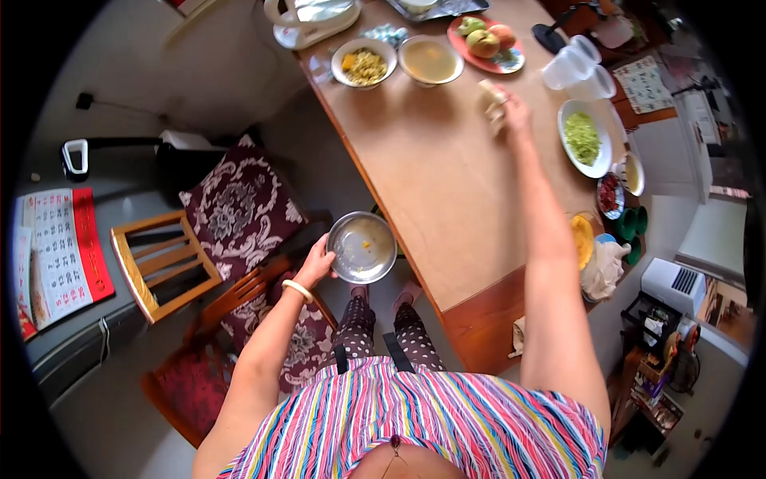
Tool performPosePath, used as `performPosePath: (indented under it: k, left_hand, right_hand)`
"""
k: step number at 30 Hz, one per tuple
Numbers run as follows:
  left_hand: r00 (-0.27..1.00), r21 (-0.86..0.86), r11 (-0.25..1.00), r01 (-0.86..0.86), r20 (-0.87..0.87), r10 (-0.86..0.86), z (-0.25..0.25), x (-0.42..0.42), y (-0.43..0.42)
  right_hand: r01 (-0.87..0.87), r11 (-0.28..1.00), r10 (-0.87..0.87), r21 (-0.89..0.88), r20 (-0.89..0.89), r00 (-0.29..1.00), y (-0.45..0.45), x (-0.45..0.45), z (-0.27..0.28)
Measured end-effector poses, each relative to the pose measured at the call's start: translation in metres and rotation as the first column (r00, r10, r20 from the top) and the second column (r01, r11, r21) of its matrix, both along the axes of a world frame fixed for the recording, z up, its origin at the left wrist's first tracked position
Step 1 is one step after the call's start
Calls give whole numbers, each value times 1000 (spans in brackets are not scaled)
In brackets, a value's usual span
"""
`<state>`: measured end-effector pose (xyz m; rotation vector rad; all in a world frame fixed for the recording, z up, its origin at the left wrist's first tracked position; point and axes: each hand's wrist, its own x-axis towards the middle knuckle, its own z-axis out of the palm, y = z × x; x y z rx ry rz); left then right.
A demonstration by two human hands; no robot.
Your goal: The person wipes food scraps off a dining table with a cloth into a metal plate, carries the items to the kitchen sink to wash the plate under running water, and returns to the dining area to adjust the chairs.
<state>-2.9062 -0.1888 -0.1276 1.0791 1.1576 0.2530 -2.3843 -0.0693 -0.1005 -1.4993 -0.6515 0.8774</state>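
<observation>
My left hand (317, 263) grips the rim of a round metal bowl (361, 259), held beside the table's left edge, over the floor. A few small yellow scraps lie inside the bowl. Out over the table (431, 184), my right hand (515, 116) is closed on a crumpled beige cloth (494, 108) near the tabletop. Close to that hand is a red plate of fruit (519, 64). A bowl of soup (431, 61) and a bowl of noodle-like food (365, 64) stand further left at the far end.
Along the table's right side are clear plastic cups (568, 68), a plate of shredded green vegetable (585, 140), a small dish of dark red food (611, 195) and green cups (628, 225). Chairs with patterned cushions (243, 199) stand to the left. A white appliance (319, 24) is beyond the table's far-left corner.
</observation>
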Motion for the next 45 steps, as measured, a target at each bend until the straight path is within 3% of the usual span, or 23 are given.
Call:
performPosePath:
  k: [1,2,3,5,6,9,12,17,21,25,28,31,32,33,35,36,37,38,40,41,43,45]
  left_hand:
    - [1000,12,1000,15,-6,-15,-4,-2,1]
    - [1000,5,1000,-10,-11,10,1,1,1]
    - [1000,9,1000,-7,-20,7,2,2,4]
    - [999,3,1000,7,-33,-7,3,2,4]
    - [1000,7,1000,9,-29,-9,4,3,4]
    - [999,-8,1000,31,-15,-31,1,0,6]
    - [999,13,999,43,-2,-43,-4,-4,6]
    - [1000,51,999,10,-9,-9,6,2,9]
    - [999,43,998,41,3,-41,7,1,9]
    - [1000,54,998,14,3,-15,-16,-4,5]
    - [1000,19,1000,-2,2,2,-2,-1,-1]
    - [998,10,999,35,53,-36,-11,-4,-4]
    - [1000,7,1000,9,26,-9,-10,-2,-7]
    - [1000,3,1000,-19,-4,19,-3,1,-10]
    - [1000,-4,1000,2,-2,-2,-3,3,-13]
    - [1000,-11,1000,5,4,-5,-6,2,-14]
    - [1000,-17,1000,4,7,-4,-9,-1,-14]
    - [999,-13,1000,12,30,-12,-12,-4,-15]
    - [1000,-40,999,4,-6,-4,-3,2,-15]
    - [1000,-45,999,0,-19,-1,-2,3,-15]
    - [1000,-7,1000,-1,17,1,-5,1,-15]
    - [1000,13,1000,-9,28,8,-4,2,-17]
  right_hand:
    - [54,998,-54,13,4,999,14,16,-8]
    - [53,996,-45,-65,125,991,29,44,-37]
    - [116,978,-36,-175,402,915,36,53,-47]
    - [214,976,-136,-36,668,732,40,33,-51]
    - [128,991,-107,29,742,662,28,8,-33]
    - [-10,998,-41,61,768,639,7,-46,-41]
    - [-105,994,71,-9,793,605,-25,-115,-15]
    - [-371,926,216,66,714,665,-64,-216,4]
    - [-427,899,269,95,650,711,-118,-274,14]
    - [-515,857,346,32,704,620,-161,-296,16]
    - [-526,851,428,4,576,697,-188,-299,21]
    - [-382,923,347,33,353,869,-202,-271,35]
    - [-280,957,262,73,198,945,-201,-252,32]
    - [-172,980,169,96,32,985,-198,-227,27]
    - [-28,999,29,19,-57,998,-183,-158,43]
    - [62,997,-57,-47,103,993,-172,-117,41]
    - [120,991,-122,-67,-31,992,-161,-81,48]
    - [178,984,-176,-23,60,983,-147,-38,26]
    - [277,947,-218,-160,313,924,-129,21,10]
    - [353,917,-221,-185,502,836,-121,43,-13]
    - [487,872,-293,-46,748,596,-114,30,-19]
    - [375,927,-271,29,741,614,-113,-12,-28]
